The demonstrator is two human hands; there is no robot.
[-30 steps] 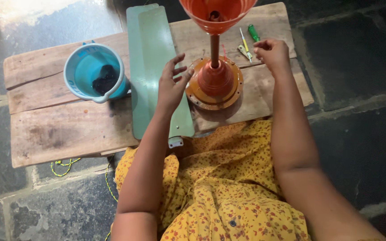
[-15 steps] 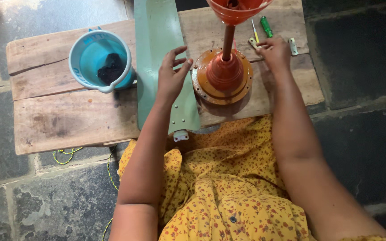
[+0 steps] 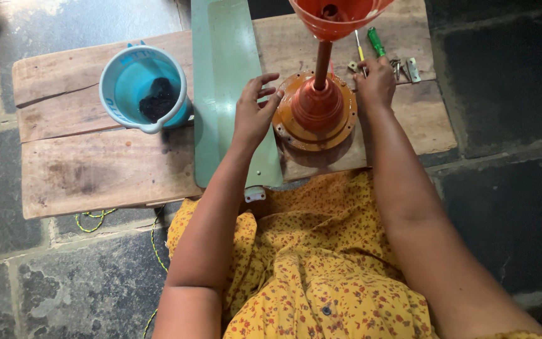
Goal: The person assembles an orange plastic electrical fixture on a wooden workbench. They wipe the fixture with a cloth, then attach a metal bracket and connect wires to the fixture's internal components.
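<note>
one mug [image 3: 144, 88], one fan blade [image 3: 227, 94], one screwdriver [image 3: 376, 41].

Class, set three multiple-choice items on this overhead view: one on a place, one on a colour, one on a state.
1. Where is the blue cup?
A. on the wooden board's left part
B. on the stone floor
C. on the person's lap

2. What colour is the fan motor housing?
A. white
B. orange
C. black

3. What is the left hand doing?
A. resting in the lap
B. touching the housing's rim with spread fingers
C. holding the cup

Key: 1 A, it stands on the wooden board; 2 B, plainly orange; 3 B, fingertips meet the rim over the green fan blade.
</note>
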